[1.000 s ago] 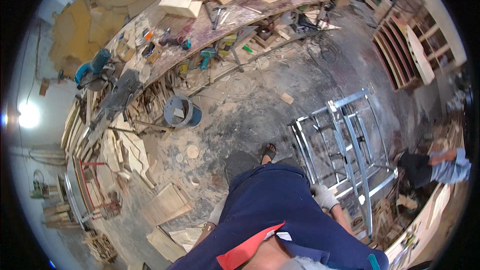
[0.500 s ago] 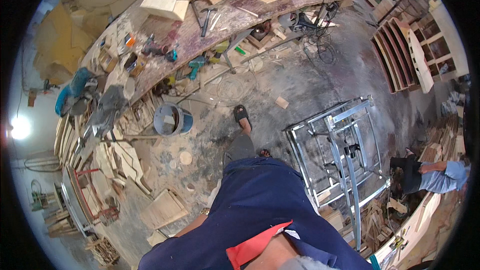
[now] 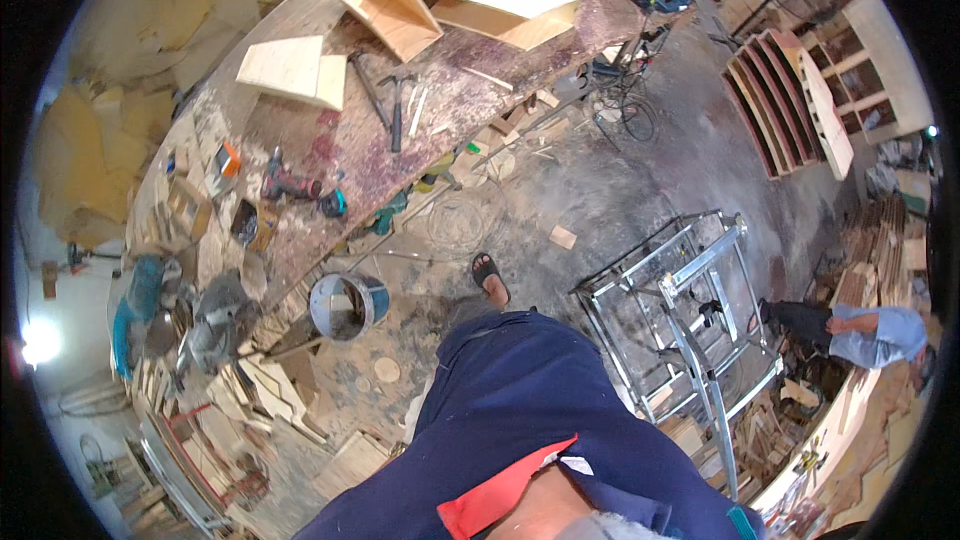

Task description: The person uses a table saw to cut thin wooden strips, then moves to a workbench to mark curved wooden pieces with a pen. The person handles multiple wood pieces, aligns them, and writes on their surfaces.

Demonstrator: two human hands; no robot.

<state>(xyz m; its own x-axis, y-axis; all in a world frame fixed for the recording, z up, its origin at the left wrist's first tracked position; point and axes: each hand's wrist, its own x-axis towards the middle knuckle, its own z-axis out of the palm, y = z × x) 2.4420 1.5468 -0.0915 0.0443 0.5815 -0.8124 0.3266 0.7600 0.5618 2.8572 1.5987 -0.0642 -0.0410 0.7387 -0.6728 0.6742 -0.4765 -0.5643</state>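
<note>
Only slivers of pale gloves show at my sides: my left hand point(image 3: 416, 406) and my right hand point(image 3: 625, 398), mostly hidden behind my navy shirt, fingers unseen. My sandalled foot point(image 3: 491, 276) is forward on the floor. Ahead stands a long, stained workbench point(image 3: 300, 158), bearing angled plywood boxes point(image 3: 388, 12), hammers point(image 3: 395, 110), a pink-and-black drill point(image 3: 290, 183) and a teal power saw point(image 3: 139, 310). A bucket point(image 3: 349, 308) sits beside the bench. To my right is a metal tube frame point(image 3: 683, 292), nearest my right hand.
Curved wooden forms point(image 3: 773, 100) stand at the back right. A person in a light blue shirt point(image 3: 870, 335) is beyond the metal frame at right. Cables point(image 3: 630, 115) lie by the bench. Scrap wood point(image 3: 300, 400) and boards point(image 3: 352, 462) cover the left floor.
The workbench has grown nearer and lower in the picture as I step toward it, one foot forward. My gloved hands, clearer a second ago, are now mostly behind my shirt.
</note>
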